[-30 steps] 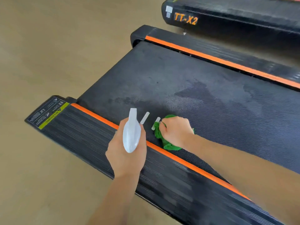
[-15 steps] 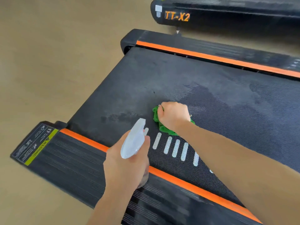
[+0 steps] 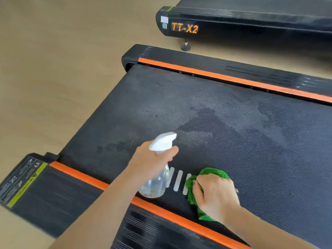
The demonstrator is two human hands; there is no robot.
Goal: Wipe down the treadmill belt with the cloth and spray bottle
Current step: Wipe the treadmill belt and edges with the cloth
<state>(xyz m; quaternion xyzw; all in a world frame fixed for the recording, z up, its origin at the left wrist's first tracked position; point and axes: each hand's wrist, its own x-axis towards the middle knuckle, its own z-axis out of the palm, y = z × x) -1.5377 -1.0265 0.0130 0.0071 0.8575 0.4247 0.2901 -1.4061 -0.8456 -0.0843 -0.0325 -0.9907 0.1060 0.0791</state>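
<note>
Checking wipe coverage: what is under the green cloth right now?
The green cloth lies on the treadmill belt, pressed by the right hand. It covers the white stripes beyond the third.

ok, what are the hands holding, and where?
Left hand grips the spray bottle at its neck, below the trigger head. Right hand clutches the bunched green cloth from above.

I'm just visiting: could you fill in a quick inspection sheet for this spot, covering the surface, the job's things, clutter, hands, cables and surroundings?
Surface: black textured treadmill belt with darker damp-looking patches, white stripes near the close edge, orange side strips.
Job's things: crumpled green cloth pressed on the belt; clear plastic spray bottle with white trigger head held above it.
Clutter: nothing seen.
Hands: left hand grips the bottle's neck; right hand clutches the cloth.
Cables: nothing seen.
Surroundings: tan floor; second black treadmill marked TT-X2 behind.
</note>
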